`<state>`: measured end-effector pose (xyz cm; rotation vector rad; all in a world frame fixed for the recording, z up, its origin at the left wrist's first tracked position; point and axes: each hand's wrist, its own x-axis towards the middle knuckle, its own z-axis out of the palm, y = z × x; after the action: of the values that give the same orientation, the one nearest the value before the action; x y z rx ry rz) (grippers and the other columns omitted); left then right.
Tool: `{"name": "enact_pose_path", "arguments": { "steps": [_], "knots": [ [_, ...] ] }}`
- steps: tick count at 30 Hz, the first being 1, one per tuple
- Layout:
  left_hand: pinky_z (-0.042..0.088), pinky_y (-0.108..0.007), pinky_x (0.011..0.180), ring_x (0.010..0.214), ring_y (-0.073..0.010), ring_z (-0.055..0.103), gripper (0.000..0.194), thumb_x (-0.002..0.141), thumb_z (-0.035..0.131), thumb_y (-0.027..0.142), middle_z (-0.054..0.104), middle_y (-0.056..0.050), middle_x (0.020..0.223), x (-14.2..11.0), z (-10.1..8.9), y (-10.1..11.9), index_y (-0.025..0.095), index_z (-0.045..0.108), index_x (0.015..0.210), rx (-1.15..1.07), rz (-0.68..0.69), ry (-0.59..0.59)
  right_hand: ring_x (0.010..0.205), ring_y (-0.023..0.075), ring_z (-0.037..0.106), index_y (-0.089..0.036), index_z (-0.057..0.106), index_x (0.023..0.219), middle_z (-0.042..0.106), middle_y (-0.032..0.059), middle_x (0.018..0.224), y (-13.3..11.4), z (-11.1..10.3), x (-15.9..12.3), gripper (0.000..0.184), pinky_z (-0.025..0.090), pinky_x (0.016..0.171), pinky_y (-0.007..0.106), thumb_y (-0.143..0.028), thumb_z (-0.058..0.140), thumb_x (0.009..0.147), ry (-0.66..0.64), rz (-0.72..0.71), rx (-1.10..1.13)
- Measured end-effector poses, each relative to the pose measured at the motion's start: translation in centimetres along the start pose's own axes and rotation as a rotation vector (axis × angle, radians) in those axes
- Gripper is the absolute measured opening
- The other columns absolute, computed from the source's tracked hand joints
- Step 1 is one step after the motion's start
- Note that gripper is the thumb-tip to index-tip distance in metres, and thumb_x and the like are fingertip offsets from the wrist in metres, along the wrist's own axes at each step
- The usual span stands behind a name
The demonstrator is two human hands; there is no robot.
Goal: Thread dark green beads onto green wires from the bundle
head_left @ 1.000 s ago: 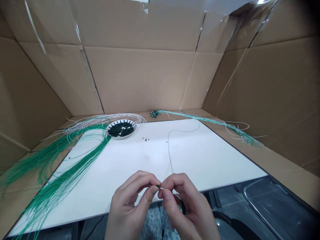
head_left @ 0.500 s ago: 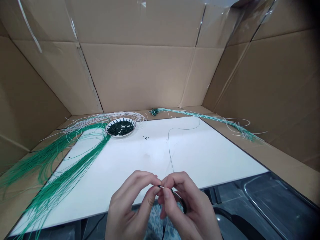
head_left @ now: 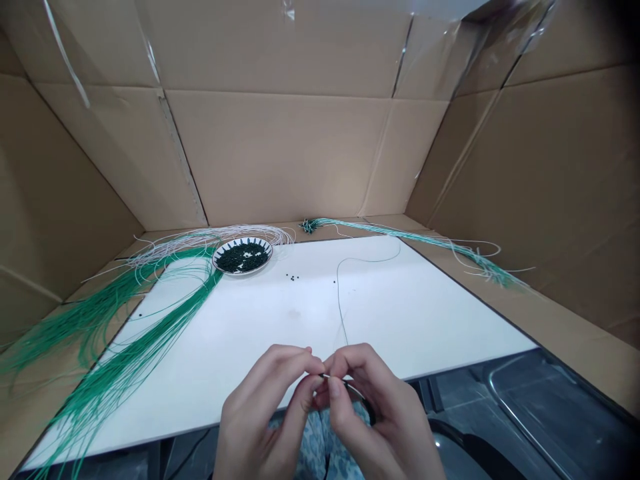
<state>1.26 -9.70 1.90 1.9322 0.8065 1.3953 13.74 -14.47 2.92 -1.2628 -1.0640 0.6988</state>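
A cardboard box [head_left: 280, 153] stands open around a white desk [head_left: 425, 327], and no brand, label or writing can be read on anything. Long green cords [head_left: 125, 347] are spread over the desk's left corner, pale cords [head_left: 200, 237] are looped behind a plate [head_left: 215, 257], and a teal cord bundle [head_left: 425, 240] is laid beyond the far right edge. Dark beads [head_left: 243, 257] are heaped on the plate, loose beads [head_left: 291, 277] lie on the desk, and a thin dark cord [head_left: 339, 300] is trailed toward the hands. A short pale strand [head_left: 333, 377] is pinched above the desk's front edge between the closed fingertips of the left hand [head_left: 265, 407] and the right hand [head_left: 380, 407]; whether a bead is held there is hidden. If that pinch were loosened, a small piece could be dropped and rolled off the smooth desk, and a sharp tug could drag the thin cord.
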Motion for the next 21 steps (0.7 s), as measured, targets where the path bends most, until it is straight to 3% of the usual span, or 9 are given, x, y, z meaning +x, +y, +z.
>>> {"name": "enact_pose_path", "arguments": {
  "steps": [6, 10, 17, 21],
  "knots": [
    [0.056, -0.024, 0.089, 0.093, -0.0193, 0.076, 0.026, 0.095, 0.058, 0.006, 0.077, 0.000, 0.092, -0.3, 0.4, -0.1, 0.029, 0.073, 0.097, 0.033, 0.024, -0.012, 0.066, 0.0108, 0.065, -0.024, 0.060, 0.079, 0.066, -0.0049, 0.073, 0.2, -0.5, 0.2, 0.006, 0.055, 0.069, 0.017, -0.020, 0.062, 0.084, -0.031, -0.007, -0.067],
    [0.057, -0.023, 0.084, 0.086, -0.0179, 0.075, 0.026, 0.092, 0.063, 0.005, 0.077, 0.001, 0.088, 0.2, -0.2, -0.6, 0.029, 0.074, 0.095, -0.013, 0.036, -0.055, 0.068, 0.0121, 0.068, -0.023, 0.068, 0.081, 0.070, -0.0027, 0.074, 0.7, -1.4, 0.4, 0.007, 0.055, 0.069, 0.017, -0.024, 0.067, 0.088, -0.080, 0.009, 0.052],
    [0.055, -0.021, 0.074, 0.078, -0.0164, 0.072, 0.015, 0.089, 0.074, 0.015, 0.076, 0.001, 0.082, 0.9, -0.4, -1.3, 0.028, 0.078, 0.082, -0.214, -0.158, -0.137, 0.066, 0.0171, 0.069, -0.023, 0.082, 0.075, 0.077, 0.0024, 0.071, 1.1, -3.2, 0.9, 0.005, 0.054, 0.062, 0.024, -0.025, 0.084, 0.079, -0.096, 0.046, 0.126],
    [0.054, -0.021, 0.071, 0.076, -0.0162, 0.070, 0.016, 0.093, 0.068, 0.018, 0.076, -0.001, 0.082, 1.0, -0.3, -1.5, 0.025, 0.079, 0.083, -0.220, -0.191, -0.296, 0.066, 0.0179, 0.068, -0.022, 0.081, 0.079, 0.075, 0.0025, 0.070, 1.5, -3.7, 1.1, 0.009, 0.055, 0.065, 0.026, -0.030, 0.079, 0.083, -0.141, 0.071, 0.023]
  ]
}}
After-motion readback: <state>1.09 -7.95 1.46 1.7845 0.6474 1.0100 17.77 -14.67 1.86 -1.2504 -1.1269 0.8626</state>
